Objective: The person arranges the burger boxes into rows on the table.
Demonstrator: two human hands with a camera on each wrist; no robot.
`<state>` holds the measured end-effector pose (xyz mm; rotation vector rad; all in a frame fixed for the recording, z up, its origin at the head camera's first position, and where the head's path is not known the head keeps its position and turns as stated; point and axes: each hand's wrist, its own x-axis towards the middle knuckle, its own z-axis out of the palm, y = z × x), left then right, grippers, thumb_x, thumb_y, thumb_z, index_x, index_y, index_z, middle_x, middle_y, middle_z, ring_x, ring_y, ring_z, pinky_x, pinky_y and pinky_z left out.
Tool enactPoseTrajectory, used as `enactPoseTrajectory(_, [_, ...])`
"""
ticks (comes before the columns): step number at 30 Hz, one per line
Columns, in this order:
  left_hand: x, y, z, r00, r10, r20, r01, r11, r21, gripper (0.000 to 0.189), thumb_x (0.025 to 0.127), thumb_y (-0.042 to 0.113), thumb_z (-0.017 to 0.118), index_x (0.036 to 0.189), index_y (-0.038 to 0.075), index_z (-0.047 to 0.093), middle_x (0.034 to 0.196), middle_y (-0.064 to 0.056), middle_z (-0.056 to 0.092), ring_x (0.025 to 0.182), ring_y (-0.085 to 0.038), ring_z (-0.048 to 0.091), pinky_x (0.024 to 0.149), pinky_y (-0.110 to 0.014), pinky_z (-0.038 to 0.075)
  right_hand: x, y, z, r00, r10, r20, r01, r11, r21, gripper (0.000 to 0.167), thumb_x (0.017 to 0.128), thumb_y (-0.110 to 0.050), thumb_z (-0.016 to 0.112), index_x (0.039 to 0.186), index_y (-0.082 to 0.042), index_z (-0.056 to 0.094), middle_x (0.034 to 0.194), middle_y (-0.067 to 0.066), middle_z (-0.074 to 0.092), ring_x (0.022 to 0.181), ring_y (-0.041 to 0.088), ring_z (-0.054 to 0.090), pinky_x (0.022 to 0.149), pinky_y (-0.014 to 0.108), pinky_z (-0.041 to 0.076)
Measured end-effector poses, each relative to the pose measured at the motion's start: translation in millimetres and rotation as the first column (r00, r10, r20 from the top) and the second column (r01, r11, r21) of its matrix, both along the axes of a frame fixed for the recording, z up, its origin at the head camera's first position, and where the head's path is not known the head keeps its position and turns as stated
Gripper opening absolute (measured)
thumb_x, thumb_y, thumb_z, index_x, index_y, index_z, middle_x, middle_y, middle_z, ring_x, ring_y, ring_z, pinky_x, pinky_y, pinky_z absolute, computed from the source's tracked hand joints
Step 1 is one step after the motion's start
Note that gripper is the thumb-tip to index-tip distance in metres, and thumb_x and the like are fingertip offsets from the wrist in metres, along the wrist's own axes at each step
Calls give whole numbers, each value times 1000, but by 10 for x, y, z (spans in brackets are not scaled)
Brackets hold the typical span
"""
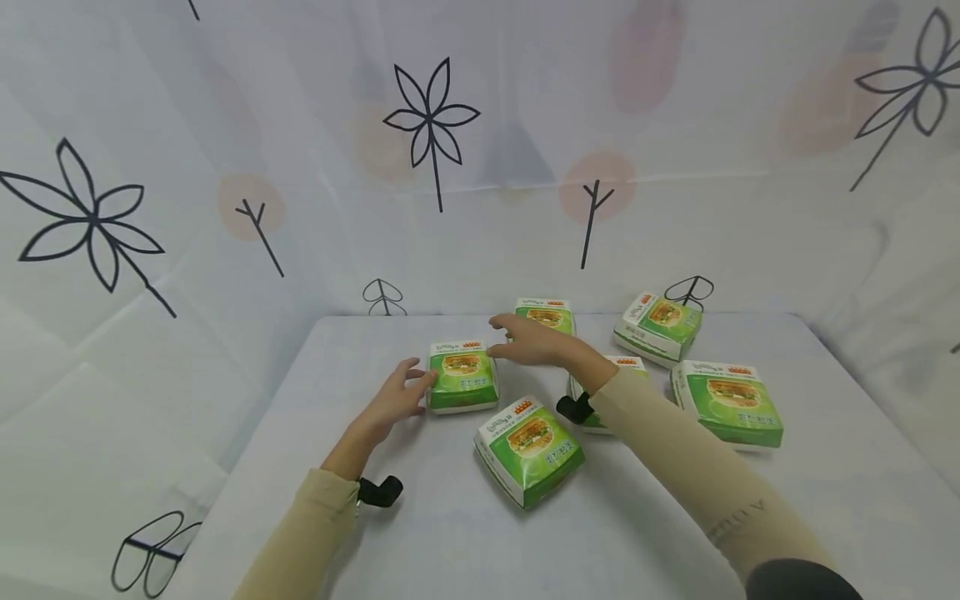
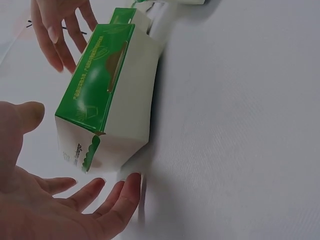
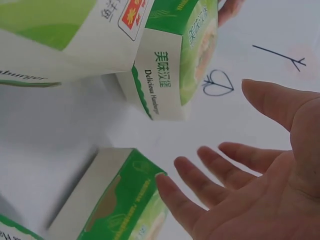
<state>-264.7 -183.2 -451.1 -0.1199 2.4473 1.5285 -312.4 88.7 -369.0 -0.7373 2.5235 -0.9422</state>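
A green and white hamburger box (image 1: 462,379) lies on the table between the two hands. At its left side is my left hand (image 1: 395,395), fingers spread and loosely bent; in the left wrist view the fingers (image 2: 121,207) curve below the near end of the box (image 2: 102,82) without gripping it. My right hand (image 1: 534,340) reaches over from the right, palm toward the box's right side. The right wrist view shows its fingers (image 3: 215,175) apart and holding nothing. Behind the right hand stands another hamburger box (image 1: 545,312), partly hidden by it.
Nearer the front lies a tilted hamburger box (image 1: 529,450). A box (image 1: 628,363) is partly covered by the right forearm. More boxes sit to the right (image 1: 727,402) and back right (image 1: 660,325). A patterned white curtain (image 1: 480,242) hangs behind the white table (image 1: 420,533).
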Motion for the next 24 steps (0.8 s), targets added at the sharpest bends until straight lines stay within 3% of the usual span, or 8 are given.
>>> enactPoseTrajectory(18, [57, 103, 10, 1000, 7, 14, -6, 999, -54, 90, 99, 59, 60, 159, 1, 27, 158, -22, 38, 136, -35, 48, 103, -47, 51, -165, -182, -139, 1000, -6, 28, 2, 993, 114, 64, 103, -29, 60, 155, 0, 38, 158, 19, 42, 142, 37, 44, 114, 50, 41])
enactPoseTrajectory(24, [68, 110, -2, 1000, 2, 11, -2, 999, -43, 84, 100, 54, 60, 157, -1, 31, 158, -24, 38, 137, -36, 48, 105, -48, 50, -195, -219, -184, 1000, 25, -14, -22, 982, 185, 62, 103, -31, 58, 153, 1, 41, 155, 19, 46, 138, 35, 49, 111, 48, 44])
